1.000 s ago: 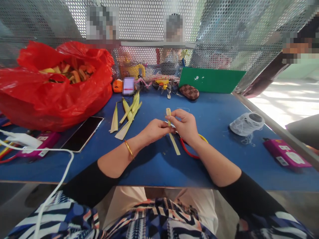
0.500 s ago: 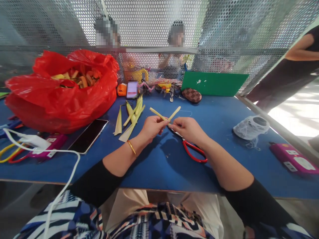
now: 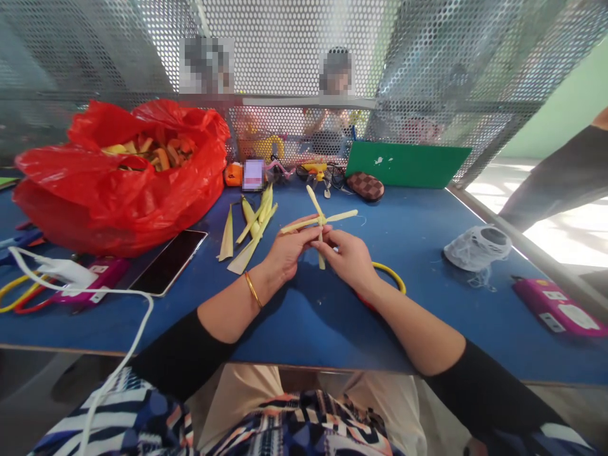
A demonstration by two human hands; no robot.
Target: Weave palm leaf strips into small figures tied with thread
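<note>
Perforated mesh (image 3: pixel 285 57) backs one blue table (image 3: pixel 285 329). Left to right: one red bag (image 3: pixel 61 199), one phone (image 3: pixel 168 263), several pale leaf strips (image 3: pixel 251 248); at centre, left hand (image 3: pixel 289 251) and right hand (image 3: pixel 349 256) hold one four-armed cross (image 3: pixel 322 220) in narrow pinches; one pair of scissors (image 3: pixel 395 274), partly hidden behind the right wrist (image 3: pixel 375 288); at right, one thread spool (image 3: pixel 468 247), one magenta box (image 3: pixel 558 307).

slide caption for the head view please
Left hand and right hand hold crossed pale strips over a blue table, red bag to the left.
</note>
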